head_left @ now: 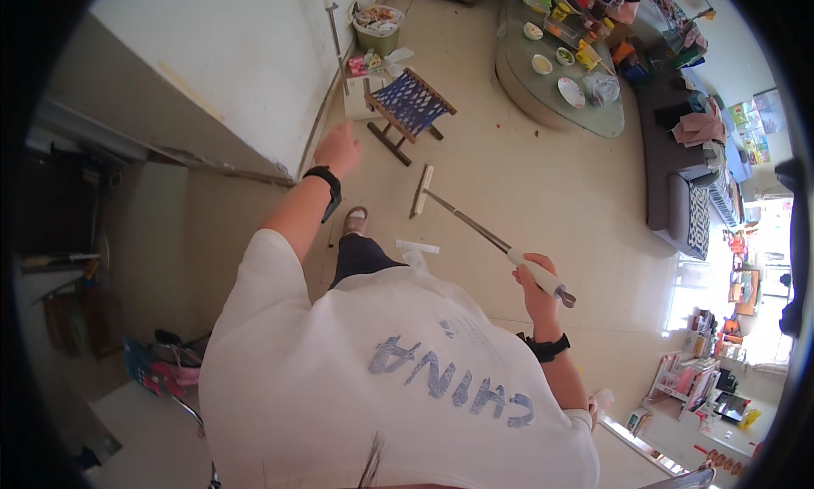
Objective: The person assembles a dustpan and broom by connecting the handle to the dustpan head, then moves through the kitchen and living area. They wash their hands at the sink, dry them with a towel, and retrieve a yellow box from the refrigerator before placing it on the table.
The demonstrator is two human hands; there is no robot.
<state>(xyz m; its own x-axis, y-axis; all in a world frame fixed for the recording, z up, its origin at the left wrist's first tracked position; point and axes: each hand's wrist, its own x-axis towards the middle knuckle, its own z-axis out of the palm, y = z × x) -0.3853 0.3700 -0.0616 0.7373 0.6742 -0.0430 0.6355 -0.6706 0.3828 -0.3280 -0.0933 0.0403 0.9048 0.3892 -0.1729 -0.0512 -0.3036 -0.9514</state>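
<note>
My right hand is wrapped round the white grip of a mop. Its thin shaft runs up and left to a narrow bar-shaped head resting on the tiled floor. My left hand, with a black band at the wrist, is stretched forward near the wall. The back of that hand covers most of its fingers, so I cannot see whether they grip anything. Just beyond it stand a folding stool with a blue woven seat and wooden legs, and a white dustpan.
A full waste bin stands by the wall. The low glass table holds bowls and packages, with a dark sofa to its right. A white wall corner juts out at left. Near my foot lies a white bar-shaped object.
</note>
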